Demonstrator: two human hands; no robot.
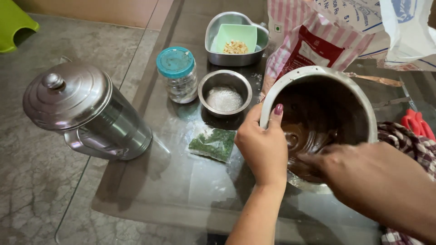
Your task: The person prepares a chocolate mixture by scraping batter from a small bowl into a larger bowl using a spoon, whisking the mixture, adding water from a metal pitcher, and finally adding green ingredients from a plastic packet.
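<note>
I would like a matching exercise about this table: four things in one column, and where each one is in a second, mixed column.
Things:
1. jar
2. herb packet
3. left hand
4. scissors

Places:
A. at the right edge, beside the checked cloth
B. on the rim of the big pot
C. left of the small steel bowl
D. flat on the glass, in front of the small steel bowl

Pairs: 1-C, 2-D, 3-B, 4-A

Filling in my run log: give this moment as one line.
left hand: grips pot rim | right hand: inside pot, blurred, in brown batter | nearby: herb packet, steel bowl
</note>
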